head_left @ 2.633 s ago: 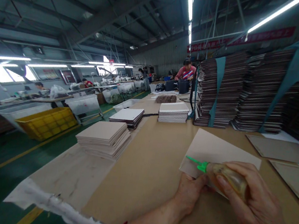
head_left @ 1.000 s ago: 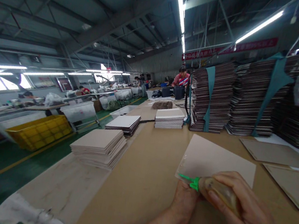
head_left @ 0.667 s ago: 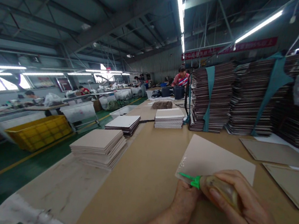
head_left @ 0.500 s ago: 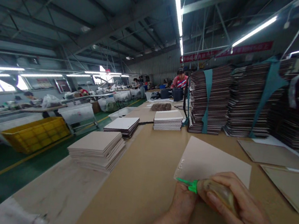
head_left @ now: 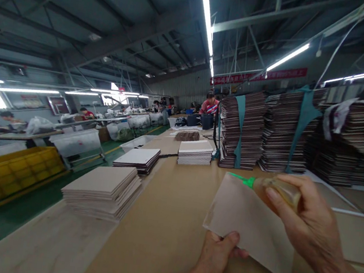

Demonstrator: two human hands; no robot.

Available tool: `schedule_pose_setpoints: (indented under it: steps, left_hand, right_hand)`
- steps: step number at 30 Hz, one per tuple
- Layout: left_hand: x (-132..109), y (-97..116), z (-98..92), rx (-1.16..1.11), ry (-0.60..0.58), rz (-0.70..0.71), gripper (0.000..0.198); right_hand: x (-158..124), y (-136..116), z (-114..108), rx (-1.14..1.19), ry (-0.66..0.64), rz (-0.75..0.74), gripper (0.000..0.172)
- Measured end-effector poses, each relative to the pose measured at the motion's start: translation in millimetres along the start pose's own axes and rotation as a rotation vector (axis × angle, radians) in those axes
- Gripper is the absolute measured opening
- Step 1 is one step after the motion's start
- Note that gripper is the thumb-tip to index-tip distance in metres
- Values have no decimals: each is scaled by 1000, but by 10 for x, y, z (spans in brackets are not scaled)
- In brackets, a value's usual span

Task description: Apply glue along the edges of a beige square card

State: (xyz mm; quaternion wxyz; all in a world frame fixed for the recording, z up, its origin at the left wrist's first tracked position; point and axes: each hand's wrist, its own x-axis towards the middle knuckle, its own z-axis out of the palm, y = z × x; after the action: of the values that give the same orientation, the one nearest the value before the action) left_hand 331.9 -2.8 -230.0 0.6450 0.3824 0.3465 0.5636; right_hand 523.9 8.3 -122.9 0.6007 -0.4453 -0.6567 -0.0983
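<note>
My left hand (head_left: 219,256) grips the near edge of a pale board (head_left: 247,224), thumb on top and the other fingers beneath. The board is tilted over the brown tabletop (head_left: 171,208). My right hand (head_left: 309,219) is wrapped round a squeeze bottle (head_left: 278,193) of yellowish contents with a green nozzle (head_left: 244,180). The bottle lies nearly level, its tip at the board's far left corner. Along the board's left edge runs a faint shiny strip. The board's far right part is hidden behind the bottle and my right hand.
Stacks of pale boards (head_left: 102,188) and white-topped boards (head_left: 138,157) line the table's left side. Another stack (head_left: 195,152) stands ahead. Tall strapped piles (head_left: 242,132) rise at the right, near flat sheets (head_left: 358,236). A co-worker (head_left: 210,105) is at the far end. A yellow bin (head_left: 13,166) stands left.
The bottle's tip has gone from the board's near left corner to its far left corner. The board has tilted, and my left thumb now shows on top. The view has turned slightly right.
</note>
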Motion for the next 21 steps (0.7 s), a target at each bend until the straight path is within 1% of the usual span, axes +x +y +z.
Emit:
schedule_pose_setpoints:
  steps: [3, 6, 13, 17, 21]
  left_hand:
    - [1, -8, -26, 14, -15, 17, 83]
    - [-6, 6, -25, 29, -29, 24, 85]
    - [-49, 74, 45, 58, -17, -8, 82]
    - [-43, 54, 32, 66, -40, -1, 81]
    - [-27, 18, 3, 80, -52, 6, 81]
  right_hand:
    - [71, -3, 27, -8, -32, -47, 30]
    - [72, -15, 13, -22, -48, -77, 25]
    - [30, -55, -71, -58, -67, -147, 24]
    - [57, -62, -54, -52, -49, -171, 23]
    - [70, -44, -39, -44, -62, -180, 23]
